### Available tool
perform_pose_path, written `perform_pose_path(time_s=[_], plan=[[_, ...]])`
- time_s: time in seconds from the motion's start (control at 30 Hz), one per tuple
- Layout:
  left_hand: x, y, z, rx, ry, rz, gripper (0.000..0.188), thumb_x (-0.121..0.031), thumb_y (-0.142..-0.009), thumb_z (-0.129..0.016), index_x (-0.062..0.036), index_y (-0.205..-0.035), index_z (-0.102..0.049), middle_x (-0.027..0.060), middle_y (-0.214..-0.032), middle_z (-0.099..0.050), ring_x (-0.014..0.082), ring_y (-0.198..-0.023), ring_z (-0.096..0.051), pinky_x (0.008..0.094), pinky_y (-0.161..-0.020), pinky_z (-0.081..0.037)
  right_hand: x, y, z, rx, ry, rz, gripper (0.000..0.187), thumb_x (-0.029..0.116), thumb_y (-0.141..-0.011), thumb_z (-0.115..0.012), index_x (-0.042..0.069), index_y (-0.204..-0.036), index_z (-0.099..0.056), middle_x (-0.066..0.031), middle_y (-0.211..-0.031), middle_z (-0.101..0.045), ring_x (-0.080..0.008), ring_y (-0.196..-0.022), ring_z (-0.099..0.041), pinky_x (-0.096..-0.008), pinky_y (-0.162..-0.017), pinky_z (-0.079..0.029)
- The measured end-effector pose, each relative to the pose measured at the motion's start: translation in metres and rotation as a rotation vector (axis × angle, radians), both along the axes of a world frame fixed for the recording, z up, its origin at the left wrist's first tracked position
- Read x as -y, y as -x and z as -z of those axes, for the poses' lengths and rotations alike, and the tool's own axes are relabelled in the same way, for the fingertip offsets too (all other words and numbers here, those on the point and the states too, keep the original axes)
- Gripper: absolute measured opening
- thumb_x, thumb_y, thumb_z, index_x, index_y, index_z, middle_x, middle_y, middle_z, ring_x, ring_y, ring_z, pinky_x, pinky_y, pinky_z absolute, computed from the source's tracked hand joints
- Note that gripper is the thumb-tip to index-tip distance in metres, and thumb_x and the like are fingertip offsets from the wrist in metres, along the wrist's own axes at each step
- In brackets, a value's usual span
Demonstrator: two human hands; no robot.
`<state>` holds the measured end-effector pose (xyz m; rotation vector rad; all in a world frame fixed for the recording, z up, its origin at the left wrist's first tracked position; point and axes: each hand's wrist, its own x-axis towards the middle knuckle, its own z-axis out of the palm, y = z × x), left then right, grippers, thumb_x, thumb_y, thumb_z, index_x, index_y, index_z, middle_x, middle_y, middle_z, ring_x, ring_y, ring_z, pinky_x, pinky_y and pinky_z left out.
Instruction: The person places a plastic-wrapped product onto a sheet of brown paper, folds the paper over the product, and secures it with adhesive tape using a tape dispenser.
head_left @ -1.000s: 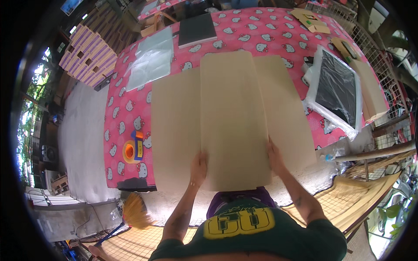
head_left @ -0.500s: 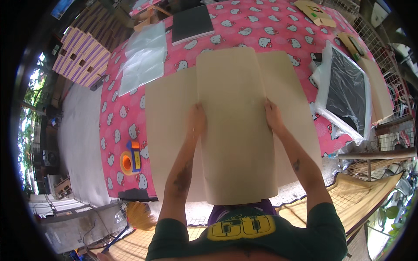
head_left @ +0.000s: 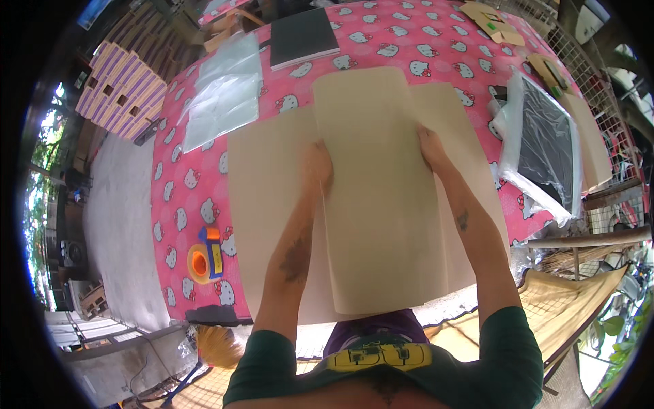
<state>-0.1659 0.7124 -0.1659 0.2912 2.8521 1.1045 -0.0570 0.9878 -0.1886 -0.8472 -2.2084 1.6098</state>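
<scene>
A narrow cardboard panel [head_left: 378, 198] lies mid-frame over wider cardboard [head_left: 272, 170], the left hand [head_left: 317, 167] and right hand [head_left: 430, 146] grasping its side edges. Beneath spreads a pink patterned tablecloth [head_left: 191, 204]. Stacked boxes [head_left: 122, 88] fill the upper left, above grey floor [head_left: 119, 225]; wire fencing [head_left: 599, 88] borders the upper right, a broom [head_left: 216, 346] the lower left.

Daylit, glare far L, fisheye rim dark & bent.
</scene>
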Motion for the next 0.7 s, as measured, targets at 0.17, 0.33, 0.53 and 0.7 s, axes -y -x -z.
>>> perform_pose_path(time_s=[0.17,0.33,0.53,0.7], plan=[[0.076,-0.15,0.008,0.136,-0.006,-0.032,0.044,-0.031,-0.102,-0.037,0.0062,-0.105,-0.061,0.0298,-0.097,-0.063,0.0464,-0.09,-0.06,0.052,-0.079,-0.045,0.061,-0.14,-0.006,0.033,0.003,-0.126,0.055,0.038,-0.104,-0.036,-0.006,-0.135,-0.047,-0.0204,-0.127,-0.059,-0.0266,-0.119,-0.054,-0.0344,-0.103,-0.038],[0.121,-0.253,0.0,0.205,-0.167,-0.071,0.045,-0.032,-0.102,-0.037,0.0042,-0.119,-0.058,0.03,-0.106,-0.063,0.0455,-0.099,-0.061,0.0492,-0.084,-0.047,0.118,-0.256,-0.005,0.011,0.045,-0.115,0.055,0.034,-0.105,-0.035,-0.005,-0.144,-0.035,-0.0218,-0.138,-0.052,-0.0287,-0.131,-0.046,-0.0329,-0.109,-0.033],[0.131,-0.262,-0.004,0.153,-0.133,-0.033,0.047,-0.036,-0.101,-0.038,-0.0016,-0.128,-0.056,0.0286,-0.11,-0.063,0.0443,-0.106,-0.06,0.0462,-0.089,-0.048,0.164,-0.308,-0.034,0.012,-0.292,-0.044,0.052,0.026,-0.099,-0.046,0.002,-0.145,-0.038,-0.0242,-0.127,-0.055,-0.0323,-0.122,-0.051,-0.0422,-0.105,-0.036],[0.137,-0.257,0.006,0.007,-0.191,-0.056,0.038,-0.033,-0.099,-0.048,-0.0014,-0.109,-0.066,0.023,-0.087,-0.067,0.0402,-0.081,-0.065,0.0415,-0.07,-0.05,0.241,-0.386,0.001,-0.042,-0.682,-0.447,0.053,0.023,-0.089,-0.059,0.006,-0.138,-0.046,-0.0226,-0.136,-0.046,-0.0385,-0.129,-0.04,-0.055,-0.108,-0.026]])
